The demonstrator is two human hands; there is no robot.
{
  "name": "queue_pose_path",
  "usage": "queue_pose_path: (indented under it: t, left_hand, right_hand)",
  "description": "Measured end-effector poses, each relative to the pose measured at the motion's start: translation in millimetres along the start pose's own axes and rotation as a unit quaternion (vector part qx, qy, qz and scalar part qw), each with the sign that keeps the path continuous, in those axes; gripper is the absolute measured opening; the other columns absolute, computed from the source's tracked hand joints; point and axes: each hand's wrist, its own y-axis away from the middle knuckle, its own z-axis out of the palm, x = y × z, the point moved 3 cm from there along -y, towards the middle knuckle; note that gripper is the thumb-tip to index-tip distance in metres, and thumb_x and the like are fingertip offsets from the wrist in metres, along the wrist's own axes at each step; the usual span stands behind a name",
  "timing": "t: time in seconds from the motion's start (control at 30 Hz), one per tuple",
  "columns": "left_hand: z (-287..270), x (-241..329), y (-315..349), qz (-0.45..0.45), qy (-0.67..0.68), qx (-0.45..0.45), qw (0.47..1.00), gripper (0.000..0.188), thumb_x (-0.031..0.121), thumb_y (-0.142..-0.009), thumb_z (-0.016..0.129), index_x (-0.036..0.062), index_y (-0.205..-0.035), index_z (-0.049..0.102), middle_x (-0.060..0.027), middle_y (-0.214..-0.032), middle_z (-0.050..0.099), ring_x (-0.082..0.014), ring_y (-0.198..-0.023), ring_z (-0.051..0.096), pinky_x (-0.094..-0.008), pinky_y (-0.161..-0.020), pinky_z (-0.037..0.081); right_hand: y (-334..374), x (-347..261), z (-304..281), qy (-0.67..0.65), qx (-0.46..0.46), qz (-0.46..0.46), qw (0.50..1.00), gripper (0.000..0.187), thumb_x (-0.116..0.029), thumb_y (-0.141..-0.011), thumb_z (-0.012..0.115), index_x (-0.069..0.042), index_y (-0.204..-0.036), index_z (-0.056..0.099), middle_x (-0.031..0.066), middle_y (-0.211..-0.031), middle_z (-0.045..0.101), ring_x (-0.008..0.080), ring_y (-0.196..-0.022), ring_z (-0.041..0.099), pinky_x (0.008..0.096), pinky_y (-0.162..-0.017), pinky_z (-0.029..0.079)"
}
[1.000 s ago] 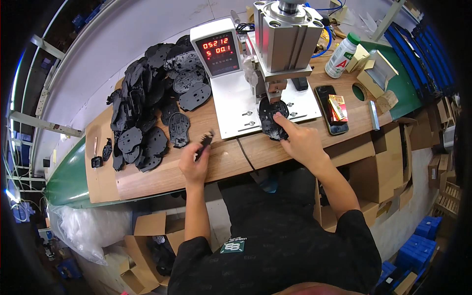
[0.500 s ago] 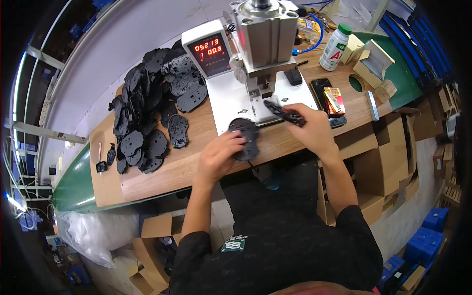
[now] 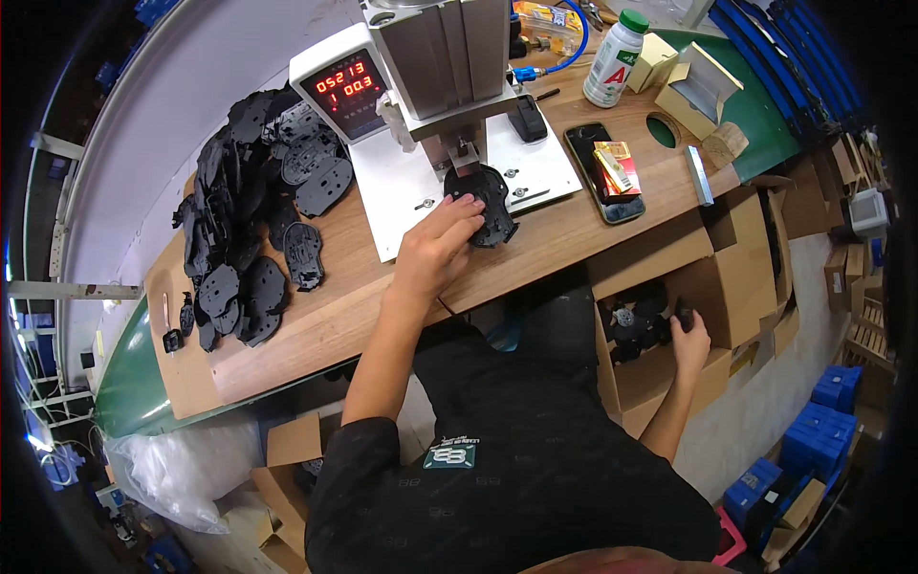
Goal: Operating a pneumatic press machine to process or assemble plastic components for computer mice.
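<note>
Bright ctr, v. dark corners (fisheye bend).

The plate (image 3: pixel 495 212) is black (the machine base (image 3: pixel 381 196) white).

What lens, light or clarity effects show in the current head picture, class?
Head view: black corners, fisheye bending of the upper-right blue strips; head view: the display glows red; head view: the dark piece in the right hand lacks clear detail.

A black short-sleeved T-shirt (image 3: pixel 535 478) bears faint tonal print (image 3: pixel 408 482) and a green-and-white rectangular emblem (image 3: pixel 449 455), worn with dark trousers (image 3: pixel 553 323).
</note>
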Motion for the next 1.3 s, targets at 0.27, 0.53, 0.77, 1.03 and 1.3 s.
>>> queue_pose_path:
  t: [0.27, 0.53, 0.77, 1.03, 1.3]
  left_hand:
    - [4.6, -11.1, 6.7, 0.049, -0.009, -0.002, 0.999, 0.035, -0.010, -0.063, 0.068, 0.0019, -0.096, 0.070, -0.0120, -0.115, 0.070, -0.0301, -0.113, 0.067, -0.0421, -0.099, 0.056]
    - [3.3, -9.9, 6.6, 0.038, -0.034, 0.034, 0.998, 0.035, -0.005, -0.063, 0.072, 0.0061, -0.096, 0.072, -0.0123, -0.109, 0.062, -0.0314, -0.102, 0.062, -0.0395, -0.084, 0.055]
    - [-39.5, -11.5, 28.5, 0.038, -0.069, 0.021, 0.997, 0.039, 0.006, -0.073, 0.074, 0.0043, -0.112, 0.067, -0.0146, -0.118, 0.062, -0.0338, -0.112, 0.062, -0.0484, -0.099, 0.051]
    - [-122.7, -49.1, 152.2, -0.262, -0.391, 0.069, 0.879, 0.043, 0.014, -0.087, 0.068, 0.0018, -0.128, 0.061, -0.0186, -0.135, 0.059, -0.0400, -0.129, 0.053, -0.0573, -0.115, 0.032]
    - [-91.8, 4.3, 181.2, -0.316, -0.196, 0.028, 0.928, 0.045, 0.002, -0.083, 0.072, 0.0031, -0.128, 0.061, -0.0183, -0.124, 0.064, -0.0354, -0.115, 0.062, -0.0504, -0.108, 0.044]
  right_hand:
    - [7.0, -196.7, -9.4, -0.334, -0.204, -0.223, 0.893, 0.041, -0.014, -0.085, 0.076, -0.001, -0.123, 0.066, 0.0127, -0.116, 0.071, 0.0126, -0.078, 0.069, 0.0270, -0.068, 0.055]
    - [43.8, -347.3, 11.2, -0.182, -0.100, -0.624, 0.753, 0.056, -0.014, -0.077, 0.077, -0.008, -0.130, 0.059, 0.0094, -0.138, 0.060, 0.0254, -0.090, 0.072, 0.0342, -0.071, 0.058]
    - [47.0, -355.0, 25.6, -0.124, -0.086, -0.604, 0.782, 0.049, -0.003, -0.074, 0.068, -0.009, -0.123, 0.063, 0.0066, -0.133, 0.065, 0.0242, -0.082, 0.073, 0.0357, -0.066, 0.058]
    - [44.0, -357.8, 25.5, -0.113, -0.125, -0.587, 0.792, 0.050, -0.004, -0.072, 0.070, -0.011, -0.121, 0.064, 0.0040, -0.135, 0.064, 0.0269, -0.081, 0.072, 0.0356, -0.065, 0.058]
    - [43.5, -356.8, 26.4, -0.140, -0.112, -0.578, 0.796, 0.050, -0.002, -0.071, 0.067, -0.012, -0.120, 0.065, 0.0029, -0.133, 0.065, 0.0275, -0.076, 0.072, 0.0351, -0.063, 0.057]
